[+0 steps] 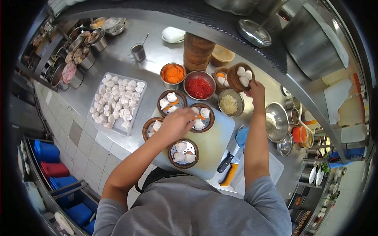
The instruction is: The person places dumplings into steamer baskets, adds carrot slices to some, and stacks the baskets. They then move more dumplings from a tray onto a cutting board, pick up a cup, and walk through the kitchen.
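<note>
My right hand (256, 92) grips the rim of a bamboo steamer basket (234, 84) that holds white dumplings (244, 75). This basket is tilted and sits beside another small basket with carrot slices. My left hand (179, 122) reaches over the cutting board (212, 153), its fingers bent together at the left side of a round steamer basket (213, 122). What those fingertips hold, if anything, is hidden. Dumplings on orange carrot slices lie in that basket and in the steamer basket behind it (183, 95). Nearer me is a steamer basket (170, 156) with dumplings; another (145, 129) is partly covered by my left forearm.
A clear tray (142, 88) of many dumplings stands left. Bowls of carrot slices (173, 73), red shreds (199, 85) and chopped pale pieces (229, 104) line the back, near stacked steamers (197, 51). Two knives (229, 174) lie right of the board. A metal shelf (157, 19) overhangs.
</note>
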A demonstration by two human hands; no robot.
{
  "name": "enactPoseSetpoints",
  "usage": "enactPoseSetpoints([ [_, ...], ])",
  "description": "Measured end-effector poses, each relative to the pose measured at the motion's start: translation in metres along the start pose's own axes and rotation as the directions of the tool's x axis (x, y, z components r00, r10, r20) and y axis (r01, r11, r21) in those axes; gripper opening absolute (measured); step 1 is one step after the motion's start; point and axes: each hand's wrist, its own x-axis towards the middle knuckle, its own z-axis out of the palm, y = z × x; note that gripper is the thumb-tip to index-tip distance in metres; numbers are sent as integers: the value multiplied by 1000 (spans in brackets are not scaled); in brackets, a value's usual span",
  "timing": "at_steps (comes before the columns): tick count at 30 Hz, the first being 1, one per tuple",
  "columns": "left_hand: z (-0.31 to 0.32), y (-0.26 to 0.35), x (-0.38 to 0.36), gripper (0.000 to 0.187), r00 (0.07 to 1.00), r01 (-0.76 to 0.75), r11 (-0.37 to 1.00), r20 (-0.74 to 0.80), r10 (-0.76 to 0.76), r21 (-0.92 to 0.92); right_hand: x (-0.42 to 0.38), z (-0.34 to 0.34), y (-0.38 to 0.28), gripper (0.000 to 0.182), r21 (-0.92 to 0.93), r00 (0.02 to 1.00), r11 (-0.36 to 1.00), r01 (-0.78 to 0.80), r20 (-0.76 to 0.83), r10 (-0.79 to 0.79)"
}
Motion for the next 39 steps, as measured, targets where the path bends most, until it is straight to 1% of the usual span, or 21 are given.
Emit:
enactPoseSetpoints([
  [1, 6, -7, 26, 31, 999, -35, 999, -27, 35, 6, -14, -12, 4, 29, 27, 1000, 1000, -1, -17, 1],
  [3, 18, -16, 83, 35, 1000, -22, 999, 22, 23, -23, -52, -28, 13, 33, 13, 999, 1000, -8, -35, 8],
  [5, 32, -18, 138, 38, 985, 83, 997, 152, -83, 5, -93, -39, 23, 32, 5, 992, 997, -81, -92, 81],
  [7, 60, -35, 183, 41, 988, 58, 997, 144, -63, 41, -129, -48, 41, 28, -29, 979, 995, -91, -186, 84],
  [10, 110, -80, 238, 46, 988, -18, 994, 152, 1, 112, -174, -64, 59, 27, 33, 979, 992, -118, -163, 122],
  [12, 114, -84, 261, 48, 981, -85, 987, 183, 59, 139, -195, -72, 71, 29, -59, 980, 998, 8, -200, -20],
  [13, 108, -76, 270, 49, 939, 38, 991, 335, -80, 130, -201, -78, 80, 29, -53, 975, 999, 4, -220, -16],
  [14, 104, -69, 275, 50, 853, 164, 976, 476, -213, 144, -206, -84, 89, 34, -26, 978, 998, -65, -198, 59],
  [15, 107, -74, 280, 53, 838, 143, 980, 510, -194, 137, -209, -86, 88, 40, 0, 976, 991, -135, -170, 133],
  [16, 113, -78, 285, 53, 836, 135, 981, 515, -187, 137, -211, -87, 86, 40, 5, 974, 990, -138, -179, 136],
  [18, 118, -78, 291, 48, 827, 30, 968, 538, -163, 247, -215, -86, 80, 31, 79, 963, 982, -172, -197, 185],
  [20, 117, -74, 293, 48, 828, 18, 959, 534, -172, 281, -209, -85, 91, 32, 68, 964, 983, -172, -195, 182],
  [22, 122, -73, 300, 45, 841, 20, 913, 488, -235, 407, -204, -87, 93, 33, 47, 965, 985, -166, -196, 172],
  [23, 123, -74, 302, 45, 842, 22, 916, 487, -233, 400, -201, -86, 93, 37, 32, 964, 982, -185, -191, 187],
  [25, 123, -83, 303, 41, 910, 69, 954, 374, -180, 291, -195, -84, 92, 41, 13, 963, 979, -202, -180, 201],
  [29, 109, -73, 294, 37, 887, 24, 927, 419, -192, 374, -183, -79, 92, 40, 8, 970, 982, -187, -160, 185],
  [31, 115, -78, 286, 37, 913, 11, 938, 379, -151, 347, -175, -76, 90, 41, 30, 982, 995, -94, -164, 97],
  [32, 118, -81, 282, 36, 925, 4, 943, 357, -131, 334, -171, -75, 88, 41, 28, 983, 995, -95, -156, 99],
  [34, 122, -87, 278, 36, 949, -11, 951, 302, -87, 308, -160, -75, 75, 41, 84, 977, 979, -187, -93, 194],
  [35, 124, -89, 277, 36, 960, -21, 955, 274, -63, 296, -153, -74, 70, 40, 26, 985, 991, -128, -112, 130],
  [39, 127, -93, 275, 35, 988, -74, 964, 151, 37, 253, -130, -68, 56, 40, 88, 980, 988, -128, -141, 139],
])
